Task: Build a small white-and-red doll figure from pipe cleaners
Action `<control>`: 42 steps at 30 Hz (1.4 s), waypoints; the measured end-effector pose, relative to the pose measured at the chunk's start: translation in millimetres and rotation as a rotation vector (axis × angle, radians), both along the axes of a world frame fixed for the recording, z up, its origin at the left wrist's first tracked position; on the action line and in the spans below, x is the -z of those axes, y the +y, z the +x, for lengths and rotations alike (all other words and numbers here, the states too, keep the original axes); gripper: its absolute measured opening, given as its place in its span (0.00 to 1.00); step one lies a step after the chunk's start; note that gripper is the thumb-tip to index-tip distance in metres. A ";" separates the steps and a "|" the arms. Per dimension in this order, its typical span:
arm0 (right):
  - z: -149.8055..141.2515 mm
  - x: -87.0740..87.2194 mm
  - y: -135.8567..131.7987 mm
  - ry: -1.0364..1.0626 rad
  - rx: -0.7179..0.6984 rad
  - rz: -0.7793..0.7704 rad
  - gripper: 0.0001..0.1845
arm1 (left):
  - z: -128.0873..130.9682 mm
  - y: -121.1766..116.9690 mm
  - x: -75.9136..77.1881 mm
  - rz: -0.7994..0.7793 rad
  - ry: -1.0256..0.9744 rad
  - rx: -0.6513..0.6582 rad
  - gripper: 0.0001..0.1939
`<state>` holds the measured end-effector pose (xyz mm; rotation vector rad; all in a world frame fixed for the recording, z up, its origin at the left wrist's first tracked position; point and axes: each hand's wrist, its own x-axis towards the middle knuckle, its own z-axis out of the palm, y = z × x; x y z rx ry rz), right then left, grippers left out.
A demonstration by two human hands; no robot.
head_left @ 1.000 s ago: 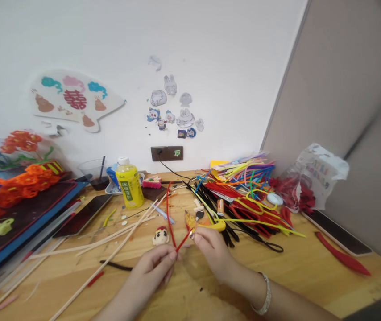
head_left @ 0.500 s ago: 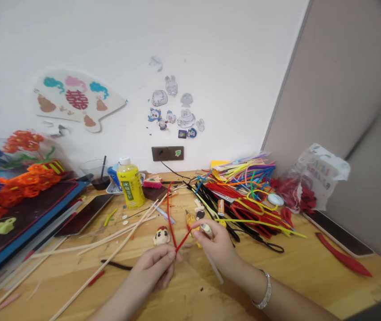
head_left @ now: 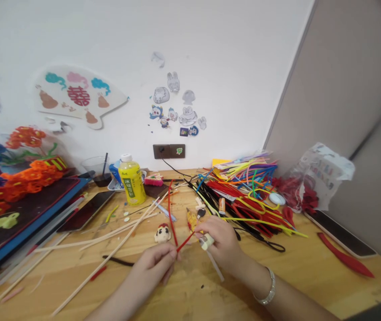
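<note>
Left hand (head_left: 159,262) and right hand (head_left: 222,243) pinch one bent red stem (head_left: 185,241) — one doll head (head_left: 162,233) lies at twelve o'clock from the left.

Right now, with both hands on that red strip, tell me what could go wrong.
The red strip may slip from the left hand, which pinches it near its bend. That hand is also close to the small doll head and might nudge it.

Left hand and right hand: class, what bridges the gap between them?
In the head view, a short, slanting stretch of red strip runs from the left hand to the right hand.
</note>
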<state>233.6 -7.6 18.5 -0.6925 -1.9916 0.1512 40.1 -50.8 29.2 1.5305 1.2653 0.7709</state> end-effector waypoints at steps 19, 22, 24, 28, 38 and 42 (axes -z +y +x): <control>-12.9 1.6 -15.9 -0.223 0.078 0.212 0.16 | 15.5 -6.0 4.4 0.658 0.269 -0.228 0.07; -14.9 2.0 -19.2 -0.211 0.088 0.230 0.16 | 17.2 -9.2 6.1 0.650 0.234 -0.278 0.08; -16.6 1.6 -21.7 -0.188 0.095 0.217 0.16 | 18.0 -11.4 7.4 0.656 0.217 -0.292 0.08; -18.6 -0.7 -25.2 -0.117 0.080 0.172 0.18 | 17.9 -14.1 9.8 0.731 0.212 -0.272 0.07; -15.3 1.6 -20.6 -0.081 0.058 0.317 0.12 | 17.5 -14.1 7.9 0.994 0.171 -0.230 0.06; -13.4 1.4 -20.2 -0.088 0.055 0.329 0.09 | 17.7 -15.1 6.7 1.007 0.167 -0.211 0.07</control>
